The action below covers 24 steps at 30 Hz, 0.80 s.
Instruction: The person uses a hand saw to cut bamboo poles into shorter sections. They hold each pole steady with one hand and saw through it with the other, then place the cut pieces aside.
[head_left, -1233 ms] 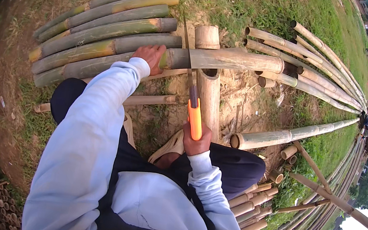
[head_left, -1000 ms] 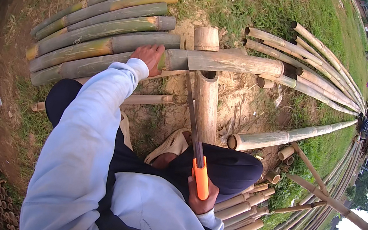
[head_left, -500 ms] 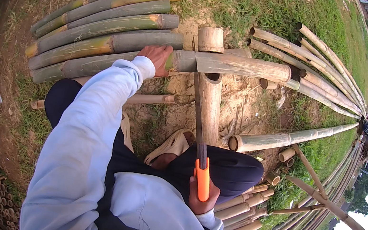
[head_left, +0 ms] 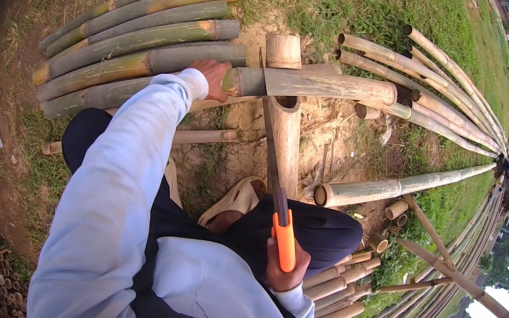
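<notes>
My left hand (head_left: 214, 77) is closed around the left part of a thick bamboo pole (head_left: 332, 88) lying crosswise in front of me. Just right of that hand, the long blade of a hand saw (head_left: 271, 145) crosses the pole at a thin cut line. My right hand (head_left: 288, 264), low in front of my right knee, is wrapped round the saw's orange handle. Under the pole, an upright-leaning bamboo support (head_left: 287, 144) shows its open end. A short bamboo piece (head_left: 283, 51) sits behind the pole near the blade's tip.
Several green bamboo poles (head_left: 154, 33) lie side by side at the left. Paler poles (head_left: 434, 77) fan out at the far right, with a long single pole (head_left: 397, 185) nearer. Short cut pieces (head_left: 341, 286) are piled beside my right knee. My sandalled foot (head_left: 235, 204) is below the pole.
The view has shifted slightly. My right hand and the saw's handle sit a little further right, the blade still across the pole. My left hand keeps its hold.
</notes>
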### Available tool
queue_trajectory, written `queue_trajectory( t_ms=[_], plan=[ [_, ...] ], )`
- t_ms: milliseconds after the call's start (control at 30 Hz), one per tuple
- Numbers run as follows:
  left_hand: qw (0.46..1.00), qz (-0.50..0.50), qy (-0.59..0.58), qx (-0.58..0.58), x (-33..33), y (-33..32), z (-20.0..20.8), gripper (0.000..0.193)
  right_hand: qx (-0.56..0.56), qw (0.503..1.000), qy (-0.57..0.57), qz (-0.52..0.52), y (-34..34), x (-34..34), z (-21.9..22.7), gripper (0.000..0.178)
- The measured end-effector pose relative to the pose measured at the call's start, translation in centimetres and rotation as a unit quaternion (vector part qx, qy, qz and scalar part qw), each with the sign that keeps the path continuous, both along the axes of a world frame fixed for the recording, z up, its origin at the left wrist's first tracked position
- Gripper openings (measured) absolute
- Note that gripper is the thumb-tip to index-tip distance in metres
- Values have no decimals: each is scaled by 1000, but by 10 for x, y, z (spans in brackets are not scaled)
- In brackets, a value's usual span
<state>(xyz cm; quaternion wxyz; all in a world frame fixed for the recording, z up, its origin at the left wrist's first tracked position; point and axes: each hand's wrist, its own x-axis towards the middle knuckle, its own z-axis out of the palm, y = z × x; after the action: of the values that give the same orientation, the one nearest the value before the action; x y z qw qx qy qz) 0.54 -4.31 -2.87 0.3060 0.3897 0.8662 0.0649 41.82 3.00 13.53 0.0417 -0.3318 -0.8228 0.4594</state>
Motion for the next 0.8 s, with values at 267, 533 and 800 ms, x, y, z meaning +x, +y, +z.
queue_trajectory(
  t_ms=[267, 533, 800],
  plan=[
    [1000, 3, -17, 19, -4, -3, -4, 88, -65, 996, 63, -14, 31, -114, -76, 18],
    [999, 10, -48, 19, -10, -4, -4, 90, -26, 997, 72, -17, 6, -53, -40, 21],
    [997, -6, -69, 33, -21, -9, -1, 88, -50, 996, 64, -21, 3, -48, -29, 21]
  ],
)
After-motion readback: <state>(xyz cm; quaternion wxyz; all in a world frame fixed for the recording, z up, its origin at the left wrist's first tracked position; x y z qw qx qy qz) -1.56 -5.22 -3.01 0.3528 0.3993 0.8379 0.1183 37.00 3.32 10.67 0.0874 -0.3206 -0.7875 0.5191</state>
